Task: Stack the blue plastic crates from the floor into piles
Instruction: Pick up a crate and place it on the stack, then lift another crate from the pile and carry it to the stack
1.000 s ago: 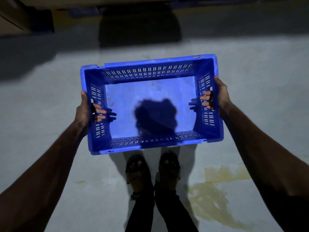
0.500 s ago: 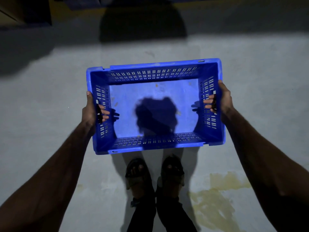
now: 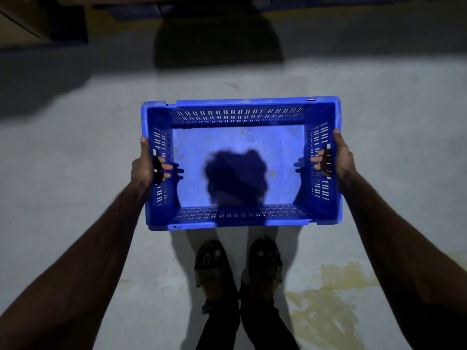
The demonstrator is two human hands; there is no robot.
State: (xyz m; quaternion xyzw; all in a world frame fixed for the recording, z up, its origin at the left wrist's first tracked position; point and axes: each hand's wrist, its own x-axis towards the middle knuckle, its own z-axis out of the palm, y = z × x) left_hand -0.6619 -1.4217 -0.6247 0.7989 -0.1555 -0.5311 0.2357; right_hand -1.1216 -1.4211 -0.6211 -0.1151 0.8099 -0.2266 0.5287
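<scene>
One blue plastic crate (image 3: 242, 104) with slotted walls hangs level in the air in front of me, above the grey floor, open side up and with nothing inside. My left hand (image 3: 144, 165) grips its left end wall, fingers hooked through the handle slot, thumb along the rim. At the opposite end my right hand (image 3: 340, 160) holds the right wall the same way. A head-shaped shadow falls on the crate's bottom.
My two sandalled feet (image 3: 237, 263) stand on the concrete floor (image 3: 63, 173) just below the crate. A yellowish stain (image 3: 328, 299) marks the floor at lower right. Dark shapes, some of them blue (image 3: 136, 13), line the unlit far edge.
The crate, held in both hands, has drifted slightly right and lower in view and a little nearer my body. The grip is unchanged.
</scene>
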